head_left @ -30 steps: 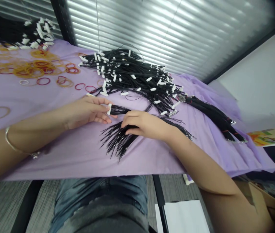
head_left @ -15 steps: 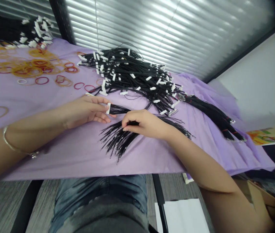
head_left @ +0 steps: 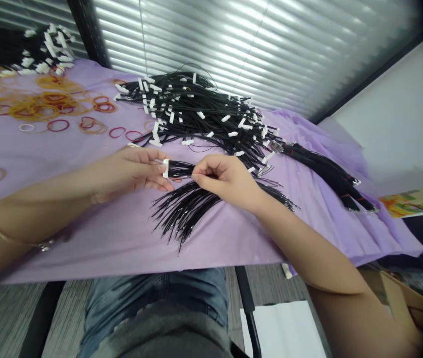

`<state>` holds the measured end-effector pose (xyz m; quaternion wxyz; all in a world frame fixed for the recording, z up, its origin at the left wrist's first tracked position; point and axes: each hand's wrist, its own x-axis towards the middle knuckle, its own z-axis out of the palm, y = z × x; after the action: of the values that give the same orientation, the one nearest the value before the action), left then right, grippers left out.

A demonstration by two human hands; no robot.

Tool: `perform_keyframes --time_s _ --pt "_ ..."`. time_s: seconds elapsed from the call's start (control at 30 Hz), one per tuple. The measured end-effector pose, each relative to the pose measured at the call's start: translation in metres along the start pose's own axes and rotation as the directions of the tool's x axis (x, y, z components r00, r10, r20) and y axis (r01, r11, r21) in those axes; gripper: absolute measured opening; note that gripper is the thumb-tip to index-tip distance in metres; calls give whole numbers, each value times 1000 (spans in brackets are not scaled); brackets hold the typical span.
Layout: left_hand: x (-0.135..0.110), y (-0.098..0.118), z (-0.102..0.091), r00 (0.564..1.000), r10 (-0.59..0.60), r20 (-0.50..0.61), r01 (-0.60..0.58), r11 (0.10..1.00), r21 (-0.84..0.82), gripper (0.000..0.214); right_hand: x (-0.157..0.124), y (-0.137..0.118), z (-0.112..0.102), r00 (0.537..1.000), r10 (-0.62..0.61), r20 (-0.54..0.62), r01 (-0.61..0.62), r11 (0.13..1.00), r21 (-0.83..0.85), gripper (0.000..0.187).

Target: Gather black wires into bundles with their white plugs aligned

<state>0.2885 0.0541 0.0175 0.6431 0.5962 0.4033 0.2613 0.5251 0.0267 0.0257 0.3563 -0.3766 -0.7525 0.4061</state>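
My left hand (head_left: 142, 171) is closed around the white connector end (head_left: 165, 168) of a bundle of thin black wires (head_left: 180, 169). My right hand (head_left: 224, 179) pinches the same bundle a little to the right of the connector. Below my right hand, the loose wire ends (head_left: 179, 209) fan out over the cloth, showing small metallic tips. More wire ends (head_left: 278, 194) stick out to the right, behind my right wrist. Just beyond both hands lies a big heap of black wires with white connectors (head_left: 196, 107).
A purple cloth (head_left: 122, 243) covers the table. Tan and red rubber bands (head_left: 47, 102) are scattered at the left. Tied wire bundles (head_left: 323, 166) lie to the right, and another connector pile (head_left: 43, 49) sits at the far left. Window blinds (head_left: 196, 35) stand behind.
My right hand has moved up from the fanned wire ends to the wires near the connector. My left hand still holds the connector end. The view has shifted slightly.
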Motion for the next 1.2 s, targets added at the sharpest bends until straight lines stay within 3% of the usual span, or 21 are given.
perform_keyframes --time_s 0.23,0.43,0.8,0.97,1.2 --pt "0 4 4 995 79 55 -82 994 67 29 0 -4 0 992 33 -118 -47 992 -119 7" --pt "-1 4 8 997 82 12 -83 996 35 23 -4 -2 6 981 -107 -161 65 967 -246 8" --pt "0 -3 3 992 117 46 -120 990 74 22 -5 -3 8 982 -120 -144 73 951 -300 10" --pt "1 -2 5 991 77 111 -86 993 77 22 -5 -1 12 986 -106 -127 60 945 -322 9" --pt "1 -2 4 991 78 110 -95 983 155 17 -7 0 13 972 -205 -114 127 870 -477 11"
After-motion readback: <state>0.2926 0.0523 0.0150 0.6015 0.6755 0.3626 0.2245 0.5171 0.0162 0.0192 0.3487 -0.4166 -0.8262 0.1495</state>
